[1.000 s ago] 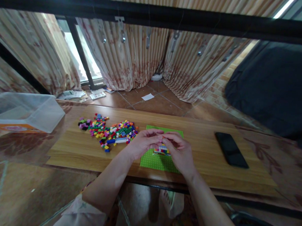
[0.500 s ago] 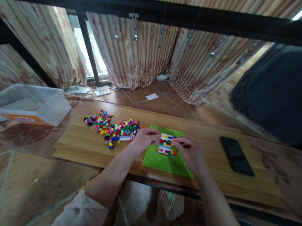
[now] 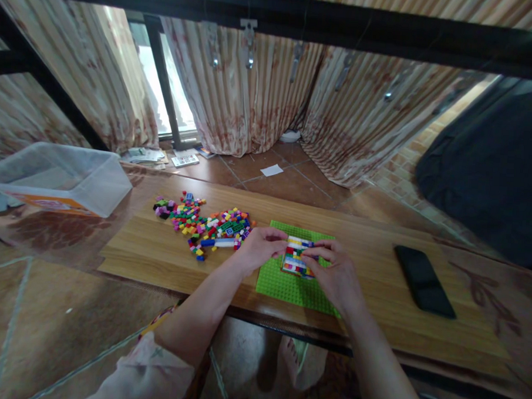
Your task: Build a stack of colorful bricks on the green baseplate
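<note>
A small block built of many-coloured toy bricks (image 3: 293, 262) sits over the green studded baseplate (image 3: 274, 286). At the block's upper left edge, my left hand (image 3: 259, 249) pinches it between thumb and fingers. My right hand (image 3: 337, 272) reaches over the block from the right, with thumb and index finger brought together on its top. Whatever is between those right fingertips is too small to make out. Rows of white, red, yellow and blue show between the two hands; the right side of the block is partly covered by my fingers.
Loose toy bricks (image 3: 194, 223) lie in a heap on the wooden board (image 3: 149, 259), left of the baseplate. A black phone (image 3: 424, 282) rests at the right. Beyond the board's left end stands a clear plastic bin (image 3: 90, 183).
The whole view has shifted slightly. My right thumb and index finger have moved a little lower and farther onto the block's top; my left hand stays at the block's left edge.
</note>
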Demonstrator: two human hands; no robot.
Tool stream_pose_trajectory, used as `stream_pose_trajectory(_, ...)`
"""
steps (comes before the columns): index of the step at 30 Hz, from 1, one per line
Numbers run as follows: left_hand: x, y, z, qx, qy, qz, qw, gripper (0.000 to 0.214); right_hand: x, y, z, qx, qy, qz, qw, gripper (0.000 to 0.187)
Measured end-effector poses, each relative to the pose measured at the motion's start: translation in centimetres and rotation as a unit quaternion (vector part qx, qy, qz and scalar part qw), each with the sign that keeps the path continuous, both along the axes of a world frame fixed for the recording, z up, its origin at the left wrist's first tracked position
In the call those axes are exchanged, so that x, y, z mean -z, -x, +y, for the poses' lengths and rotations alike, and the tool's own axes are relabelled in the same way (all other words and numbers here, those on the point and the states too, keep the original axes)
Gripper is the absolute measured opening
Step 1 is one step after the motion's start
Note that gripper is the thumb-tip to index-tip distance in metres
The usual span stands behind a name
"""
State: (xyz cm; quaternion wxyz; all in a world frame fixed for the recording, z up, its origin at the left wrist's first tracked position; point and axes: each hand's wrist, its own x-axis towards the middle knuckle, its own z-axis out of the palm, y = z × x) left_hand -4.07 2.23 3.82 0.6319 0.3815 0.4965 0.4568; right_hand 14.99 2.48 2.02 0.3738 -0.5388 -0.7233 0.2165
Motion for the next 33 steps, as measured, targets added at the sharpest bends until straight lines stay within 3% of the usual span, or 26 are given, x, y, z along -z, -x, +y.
stream_pose_trajectory(23, 1.3, -0.3, 0.0, 0.007, -0.037, 0.030, 0.999, 0.009, 0.2, 0.6, 0.0, 0.024, -0.005, 0.003, 1.000, 0.017)
stream_pose_trajectory(28, 0.7, -0.2, -0.2, -0.018, -0.037, 0.002, 0.999, 0.014, 0.3, 0.6, 0.0, 0.018, -0.007, 0.004, 1.000, 0.015)
stream_pose_trajectory(33, -0.2, -0.3, -0.3, -0.029, -0.038, -0.037, 0.998, 0.017, 0.1, -0.4, 0.3, 0.031, 0.023, 0.102, 0.994, 0.021)
